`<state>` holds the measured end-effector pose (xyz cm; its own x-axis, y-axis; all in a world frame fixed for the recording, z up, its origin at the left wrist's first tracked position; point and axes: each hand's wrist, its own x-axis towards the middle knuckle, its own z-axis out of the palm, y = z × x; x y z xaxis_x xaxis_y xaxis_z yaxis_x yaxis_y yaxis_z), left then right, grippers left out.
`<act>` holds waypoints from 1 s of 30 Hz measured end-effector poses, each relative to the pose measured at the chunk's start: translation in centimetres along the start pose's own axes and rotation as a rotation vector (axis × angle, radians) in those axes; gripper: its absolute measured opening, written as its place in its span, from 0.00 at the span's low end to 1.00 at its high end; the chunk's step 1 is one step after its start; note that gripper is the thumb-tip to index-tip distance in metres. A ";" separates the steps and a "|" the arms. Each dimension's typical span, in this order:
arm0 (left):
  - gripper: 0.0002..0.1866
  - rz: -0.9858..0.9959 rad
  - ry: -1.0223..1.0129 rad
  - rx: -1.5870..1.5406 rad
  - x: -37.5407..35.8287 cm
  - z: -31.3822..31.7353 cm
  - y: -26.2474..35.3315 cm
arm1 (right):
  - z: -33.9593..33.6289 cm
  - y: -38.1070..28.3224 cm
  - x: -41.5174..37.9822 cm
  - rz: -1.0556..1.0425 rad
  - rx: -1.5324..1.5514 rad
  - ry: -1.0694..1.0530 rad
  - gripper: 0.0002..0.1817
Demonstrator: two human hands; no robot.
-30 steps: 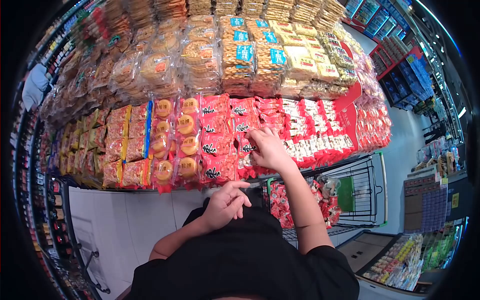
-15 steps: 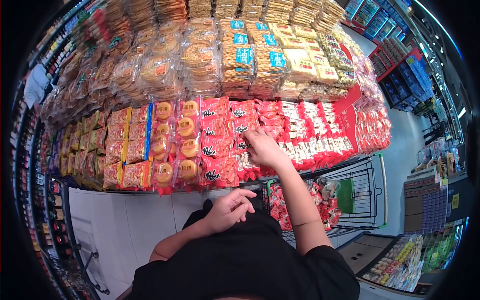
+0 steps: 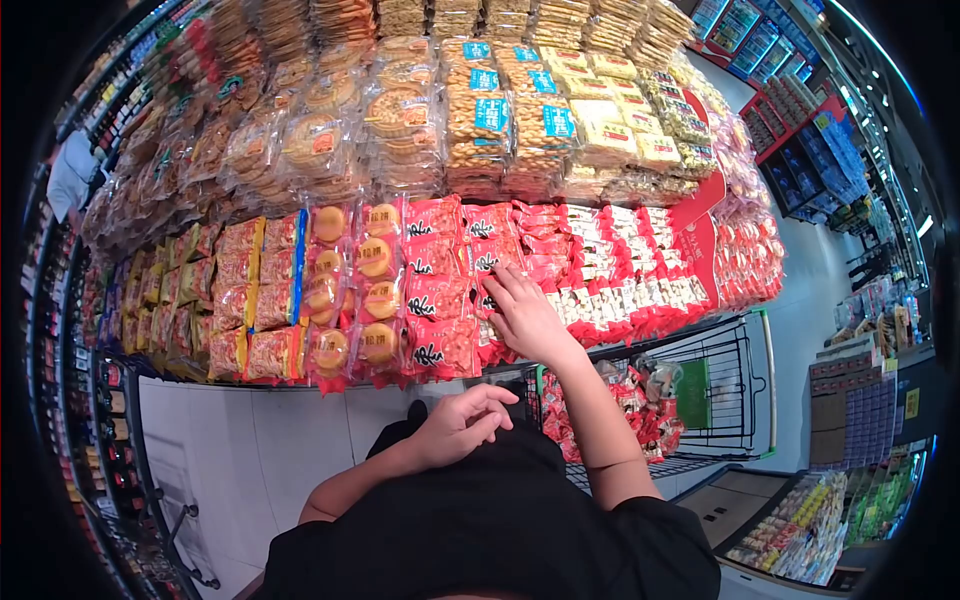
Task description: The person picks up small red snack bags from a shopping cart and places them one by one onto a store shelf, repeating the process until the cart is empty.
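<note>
My right hand (image 3: 525, 315) lies on the front rows of red snack packets (image 3: 490, 222), fingers stretched out and slightly apart. It touches the packets' tops and hides some of them. Packets with dark brush lettering (image 3: 437, 300) sit just left of it. To its right are red-and-white packets (image 3: 610, 305). My left hand (image 3: 462, 425) hovers before my body, below the display's front edge. Its fingers are loosely bent and apart, with nothing in them.
A shopping cart (image 3: 745, 385) holding red packets (image 3: 590, 415) stands below the display, right of my right forearm. Round biscuit packs (image 3: 377, 300) and yellow-edged packs (image 3: 235, 300) line the left front. Nut bar packs (image 3: 478, 120) rise behind. A person (image 3: 72, 175) is at far left.
My right hand's bent fingers have straightened and spread over the packets, and the hand sits slightly lower. My left hand has shifted a little to the right.
</note>
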<state>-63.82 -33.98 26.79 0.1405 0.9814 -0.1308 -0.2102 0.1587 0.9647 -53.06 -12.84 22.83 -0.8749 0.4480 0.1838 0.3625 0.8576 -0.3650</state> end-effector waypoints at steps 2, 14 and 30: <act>0.15 -0.012 0.002 0.003 0.1 -0.1 -0.1 | 0.8 0.0 -0.1 0.001 -0.020 0.009 0.29; 0.16 -0.045 -0.109 0.025 0.5 -0.4 0.2 | -0.1 -1.1 0.0 0.029 -0.116 0.010 0.31; 0.17 -0.100 -0.415 0.059 -0.1 -2.5 -1.4 | -2.8 -5.7 -5.0 0.133 -0.019 0.328 0.27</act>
<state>-66.00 -34.00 24.87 0.5373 0.8328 -0.1333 -0.1215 0.2329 0.9649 -49.80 -19.27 26.56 -0.6708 0.6108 0.4206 0.4749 0.7894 -0.3889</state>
